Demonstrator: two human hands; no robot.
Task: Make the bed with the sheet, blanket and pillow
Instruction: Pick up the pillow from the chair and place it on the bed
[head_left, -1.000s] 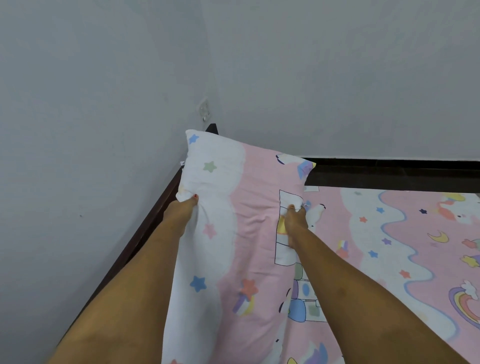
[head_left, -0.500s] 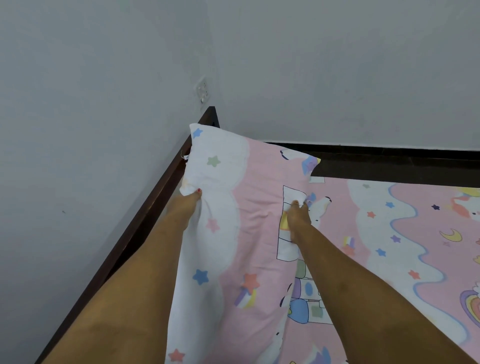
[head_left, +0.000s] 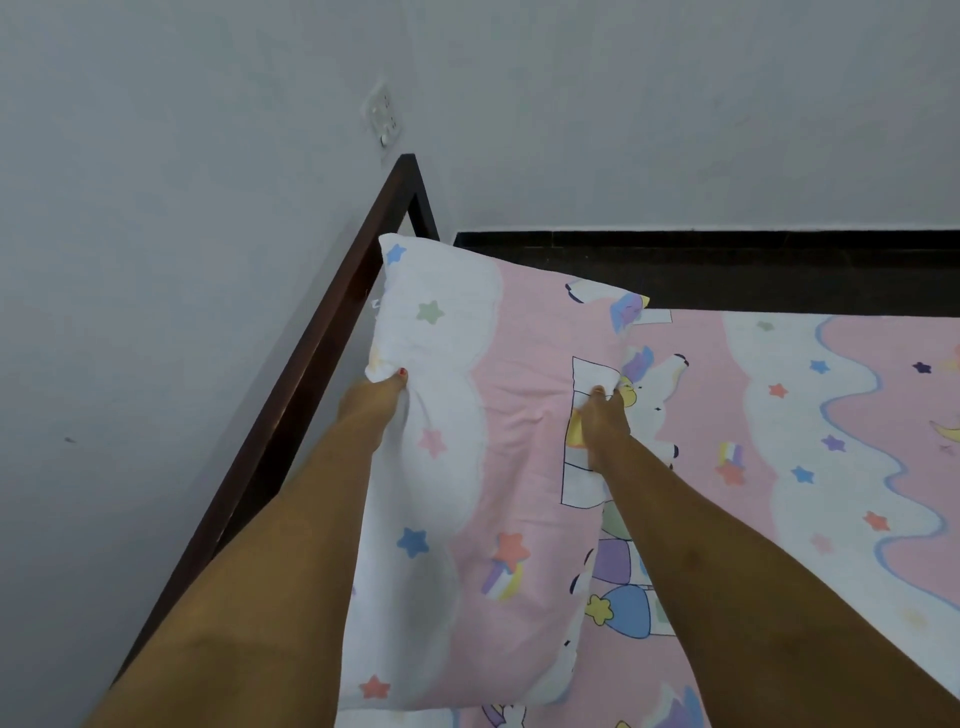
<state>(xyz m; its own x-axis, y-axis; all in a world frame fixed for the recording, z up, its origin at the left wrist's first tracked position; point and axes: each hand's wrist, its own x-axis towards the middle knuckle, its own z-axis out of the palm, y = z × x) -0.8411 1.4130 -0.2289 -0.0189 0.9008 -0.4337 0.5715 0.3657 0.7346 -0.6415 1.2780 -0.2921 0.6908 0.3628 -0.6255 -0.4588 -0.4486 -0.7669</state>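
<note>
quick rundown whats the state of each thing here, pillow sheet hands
pillow: gripped at both long edges, at the far left corner
sheet: spread flat, smooth
left hand: pinches the pillow's left edge
right hand: grips the pillow's right edge
bed frame: dark, uncovered

Soft, even, cool light is filling the frame; shadows are staying faint; wide-angle bending is showing at edges; slight softness overall.

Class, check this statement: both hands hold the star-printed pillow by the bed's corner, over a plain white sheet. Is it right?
No: the head view shows the left hand and right hand holding the pillow, but the sheet is pink with printed stars.
</note>
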